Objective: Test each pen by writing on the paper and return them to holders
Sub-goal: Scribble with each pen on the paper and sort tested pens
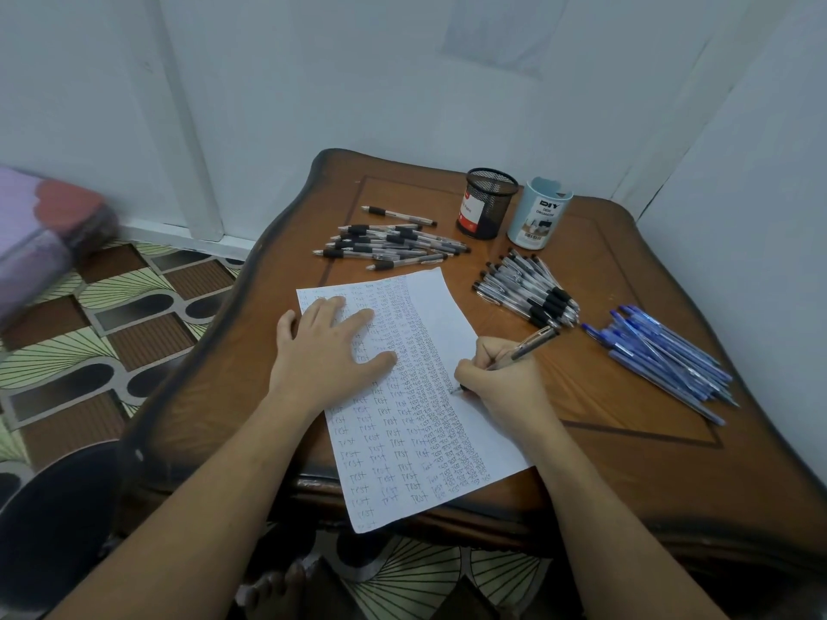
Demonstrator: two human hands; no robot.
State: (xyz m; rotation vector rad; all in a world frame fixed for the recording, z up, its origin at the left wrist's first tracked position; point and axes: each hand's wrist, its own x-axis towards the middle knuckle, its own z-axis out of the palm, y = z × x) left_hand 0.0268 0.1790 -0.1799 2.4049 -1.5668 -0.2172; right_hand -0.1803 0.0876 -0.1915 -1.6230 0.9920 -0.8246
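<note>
The sheet of paper, covered in rows of "test", lies on the bench. The left hand presses flat on the sheet, fingers straight and spread. The right hand grips a clear pen, tip touching the sheet's right part. Beyond the sheet stand a black mesh holder and a pale blue holder.
</note>
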